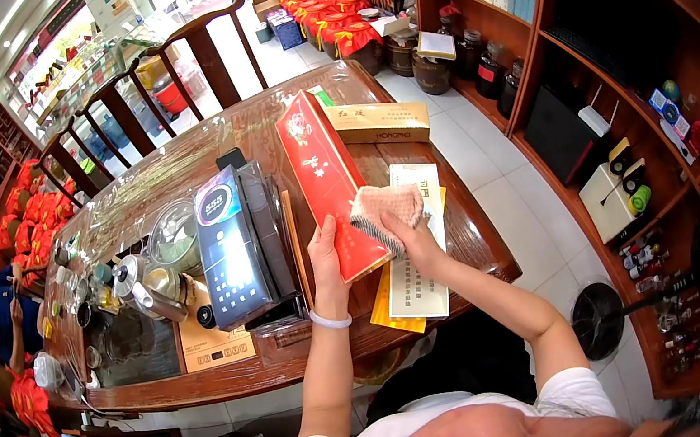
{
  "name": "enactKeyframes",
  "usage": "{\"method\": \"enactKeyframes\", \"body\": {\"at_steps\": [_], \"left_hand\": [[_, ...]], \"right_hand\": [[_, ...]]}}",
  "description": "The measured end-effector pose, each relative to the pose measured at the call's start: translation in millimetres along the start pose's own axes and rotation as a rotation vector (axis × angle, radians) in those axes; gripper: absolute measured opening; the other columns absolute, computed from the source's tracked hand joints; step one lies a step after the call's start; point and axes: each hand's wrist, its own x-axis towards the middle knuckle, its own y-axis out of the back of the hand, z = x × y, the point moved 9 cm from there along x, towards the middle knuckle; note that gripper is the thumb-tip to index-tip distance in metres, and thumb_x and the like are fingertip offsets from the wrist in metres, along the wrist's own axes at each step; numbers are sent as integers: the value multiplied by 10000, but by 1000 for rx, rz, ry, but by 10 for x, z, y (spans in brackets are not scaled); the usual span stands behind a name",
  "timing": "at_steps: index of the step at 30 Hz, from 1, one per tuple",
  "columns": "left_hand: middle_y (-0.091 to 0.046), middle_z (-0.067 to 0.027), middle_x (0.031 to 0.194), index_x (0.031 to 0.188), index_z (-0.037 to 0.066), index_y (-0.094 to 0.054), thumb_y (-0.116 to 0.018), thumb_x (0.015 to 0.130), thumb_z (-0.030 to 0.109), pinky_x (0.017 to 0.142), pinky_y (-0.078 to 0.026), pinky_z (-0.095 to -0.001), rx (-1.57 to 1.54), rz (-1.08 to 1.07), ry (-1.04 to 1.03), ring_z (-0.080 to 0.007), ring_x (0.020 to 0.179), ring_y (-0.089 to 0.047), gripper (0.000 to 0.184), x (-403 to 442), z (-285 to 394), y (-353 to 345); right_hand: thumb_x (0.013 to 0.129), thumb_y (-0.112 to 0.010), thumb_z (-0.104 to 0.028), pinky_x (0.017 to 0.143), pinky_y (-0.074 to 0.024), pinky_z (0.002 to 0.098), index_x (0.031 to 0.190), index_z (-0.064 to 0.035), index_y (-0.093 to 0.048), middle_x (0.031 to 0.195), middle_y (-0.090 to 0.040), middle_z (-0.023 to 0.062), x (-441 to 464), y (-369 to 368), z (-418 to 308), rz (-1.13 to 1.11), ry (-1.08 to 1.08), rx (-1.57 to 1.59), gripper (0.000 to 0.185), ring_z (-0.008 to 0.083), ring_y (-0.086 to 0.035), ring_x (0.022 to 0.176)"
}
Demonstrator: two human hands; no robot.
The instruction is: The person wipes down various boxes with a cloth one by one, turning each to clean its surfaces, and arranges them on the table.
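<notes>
My left hand [325, 254] grips the near left edge of a long red carton [318, 164], printed with a flower and pale lettering. The carton slants away from me over the wooden table [144, 393]. In my right hand [413, 240] is a bunched pinkish cloth [385, 211] with a grey striped edge, pressed against the carton's right side near its close end. Beneath and to the right lie a white printed sheet [425, 289] and a yellow envelope-like sheet [383, 314]. A gold box [379, 122] sits behind the carton.
Left of the carton stand dark blue boxes [231, 246]. A metal kettle [146, 292] and tea things are farther left. Wooden chairs [214, 52] line the far side. Shelves [534, 24] rise at right, near a black fan [598, 321]. Another person [7, 309] is at far left.
</notes>
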Motion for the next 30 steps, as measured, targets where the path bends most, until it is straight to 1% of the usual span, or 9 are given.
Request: {"method": "enactKeyframes", "body": {"at_steps": [7,9,11,13,19,21,24,27,30], "left_hand": [[-597,-125,1073,1180,-20,-477,-567,888,257,809,-506,-340,-52,-13,142,-197,908,-610,412,49,-268,157],[-582,-151,1110,1192,-17,-468,-562,888,270,859,-489,-390,-274,-76,291,-242,968,-596,429,51,-384,83],[-558,-182,1155,1204,-26,-456,-549,891,293,887,-475,-426,-415,-142,363,-278,1011,-581,456,51,-410,-47],[-549,-204,1166,1212,-43,-442,-532,896,314,896,-470,-441,-500,-125,470,-298,1024,-577,485,-31,-454,-183],[-604,-147,1080,1197,-29,-468,-519,907,298,836,-501,-355,-370,-247,450,-239,955,-609,441,-64,-422,-143],[-600,-145,1083,1191,-34,-471,-509,912,306,816,-509,-343,-65,-118,167,-226,938,-612,441,10,-264,-36],[-594,-127,1089,1187,-31,-468,-543,899,205,794,-514,-316,-18,-109,141,-194,921,-614,380,9,-201,-71],[-596,-109,1065,1171,-28,-468,-594,858,107,774,-514,-286,15,-93,121,-165,894,-616,363,-70,-100,-195],[-598,-89,1013,1144,-32,-477,-647,818,118,745,-514,-268,214,-85,89,-136,839,-611,397,-120,-43,-255]], "right_hand": [[873,-561,-272,959,-361,327,1216,26,-444,1191,-514,125,-347,-45,-65,-82,316,-413,470,210,-488,1122],[832,-604,-213,976,-350,365,1220,36,-435,1246,-463,194,-396,-192,-147,-236,408,-561,491,298,-456,1168],[779,-642,-123,984,-342,401,1219,47,-428,1282,-401,255,-543,-441,-378,-160,823,-970,518,390,-408,1189],[728,-669,-62,988,-333,431,1213,52,-427,1291,-357,290,-523,-466,-394,-185,837,-957,555,453,-368,1186],[785,-641,-148,924,-394,394,1177,49,-454,1190,-478,256,-301,-178,-500,-112,578,-619,477,342,-490,1121],[809,-617,-197,845,-443,373,1147,46,-484,1081,-567,209,-238,-76,-483,-95,513,-612,438,275,-567,1010],[801,-632,-196,762,-469,322,1051,50,-559,974,-628,150,-90,439,-506,275,296,-505,358,197,-599,903],[848,-619,-240,755,-454,261,964,45,-614,931,-635,59,63,877,-667,425,411,-270,308,122,-570,853],[844,-624,-285,769,-453,274,978,63,-600,935,-640,94,91,1394,-456,495,361,-466,374,133,-575,866]]}}
